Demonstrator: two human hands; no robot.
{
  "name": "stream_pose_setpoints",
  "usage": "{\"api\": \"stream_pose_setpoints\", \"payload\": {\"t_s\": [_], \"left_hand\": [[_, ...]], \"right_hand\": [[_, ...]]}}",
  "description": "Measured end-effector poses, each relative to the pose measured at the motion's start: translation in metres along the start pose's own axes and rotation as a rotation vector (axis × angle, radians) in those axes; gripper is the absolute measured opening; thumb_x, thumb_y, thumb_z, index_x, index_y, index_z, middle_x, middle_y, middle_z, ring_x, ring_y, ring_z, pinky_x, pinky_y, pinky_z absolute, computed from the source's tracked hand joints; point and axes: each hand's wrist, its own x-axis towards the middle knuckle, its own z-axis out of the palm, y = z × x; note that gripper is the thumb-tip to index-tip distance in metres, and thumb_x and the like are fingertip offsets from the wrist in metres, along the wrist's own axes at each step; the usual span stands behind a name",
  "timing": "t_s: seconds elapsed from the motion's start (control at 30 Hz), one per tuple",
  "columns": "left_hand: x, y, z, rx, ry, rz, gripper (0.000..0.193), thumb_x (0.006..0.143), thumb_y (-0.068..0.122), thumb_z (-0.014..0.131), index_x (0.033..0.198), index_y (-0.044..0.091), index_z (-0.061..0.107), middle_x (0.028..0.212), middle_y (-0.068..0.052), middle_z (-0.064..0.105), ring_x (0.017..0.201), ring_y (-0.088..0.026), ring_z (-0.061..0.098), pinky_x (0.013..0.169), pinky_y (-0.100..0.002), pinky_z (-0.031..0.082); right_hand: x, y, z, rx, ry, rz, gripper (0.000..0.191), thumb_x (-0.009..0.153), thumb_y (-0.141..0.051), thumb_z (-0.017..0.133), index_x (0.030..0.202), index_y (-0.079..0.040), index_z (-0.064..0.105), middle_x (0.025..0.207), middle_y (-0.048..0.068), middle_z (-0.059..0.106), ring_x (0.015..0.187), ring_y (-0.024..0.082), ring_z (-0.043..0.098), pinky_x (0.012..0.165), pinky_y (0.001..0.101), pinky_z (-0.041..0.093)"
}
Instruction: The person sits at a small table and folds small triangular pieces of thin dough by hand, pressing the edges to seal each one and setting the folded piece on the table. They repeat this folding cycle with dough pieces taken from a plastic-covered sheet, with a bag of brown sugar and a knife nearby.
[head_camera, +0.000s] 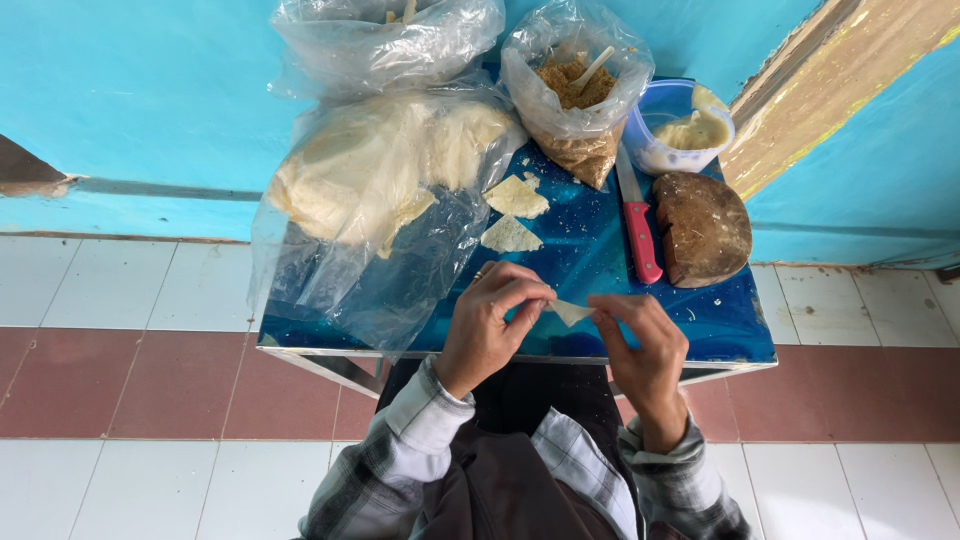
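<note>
A: Head view, hand status?
B: Left hand (490, 325) and right hand (640, 345) each pinch one pale dough wrapper (570, 312) between narrowed fingertips.
A: Wrapper location?
B: Above the near edge of the blue table (720, 320), knife (638, 225) beyond.

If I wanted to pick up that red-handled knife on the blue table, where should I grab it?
Probably by the red handle of the knife, coming from the near edge of the blue table. The handle points toward the person, while the blade runs away between the crumb bag and the brown block.
</note>
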Motion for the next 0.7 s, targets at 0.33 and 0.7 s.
{"api": "stream_pose_setpoints", "payload": {"t_s": [0.33, 0.7], "left_hand": [[-0.007, 0.002, -0.008, 0.325, -0.020, 0.409, 0.028, 0.091, 0.003, 0.076, 0.116, 0.011, 0.067, 0.119, -0.004, 0.062, 0.112, -0.024, 0.063, 0.094, -0.040, 0.056], [-0.026, -0.009, 0.019, -0.595, -0.039, -0.300, 0.013, 0.100, 0.005, 0.066, 0.113, 0.004, 0.065, 0.107, -0.007, 0.072, 0.095, -0.014, 0.071, 0.085, -0.029, 0.060]], "right_hand": [[-0.014, -0.008, 0.001, -0.374, 0.192, -0.345, 0.033, 0.080, 0.005, 0.082, 0.108, -0.013, 0.075, 0.112, 0.008, 0.064, 0.101, 0.028, 0.065, 0.084, 0.0380, 0.055], [-0.031, -0.003, 0.024, 1.061, 0.020, 0.711, 0.013, 0.097, 0.001, 0.061, 0.110, 0.002, 0.066, 0.098, 0.010, 0.071, 0.085, 0.017, 0.068, 0.075, 0.0300, 0.055]]}}
